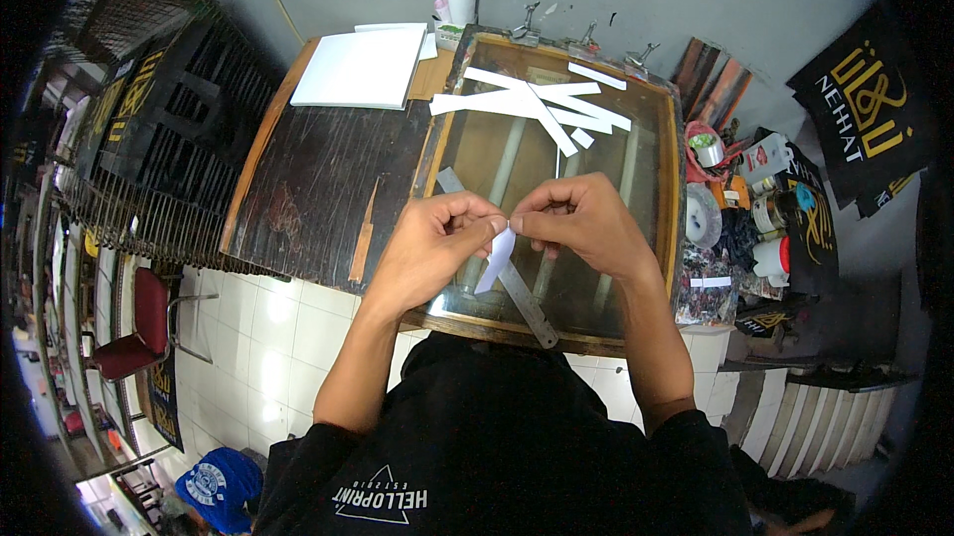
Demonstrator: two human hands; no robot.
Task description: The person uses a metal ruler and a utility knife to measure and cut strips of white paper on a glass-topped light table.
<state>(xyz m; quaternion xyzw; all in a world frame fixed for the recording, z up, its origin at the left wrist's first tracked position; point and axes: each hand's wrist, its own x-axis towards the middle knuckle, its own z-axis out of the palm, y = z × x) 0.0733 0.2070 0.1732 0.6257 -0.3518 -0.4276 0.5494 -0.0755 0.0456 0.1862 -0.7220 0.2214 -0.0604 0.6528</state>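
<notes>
Both of my hands meet above the glass-topped table, pinching a small white paper strip at its upper end. My left hand closes thumb and forefinger on it from the left. My right hand grips the same end from the right, fingertips nearly touching the left ones. The strip hangs down and curls slightly. Under it a metal ruler lies slanted on the glass, partly covered by my left hand. Several cut white paper strips are scattered across the far part of the glass.
A stack of white paper lies on the dark wooden table at left. Metal clamps line the glass table's far edge. Containers and a white tape roll crowd the right side. A red chair stands at left.
</notes>
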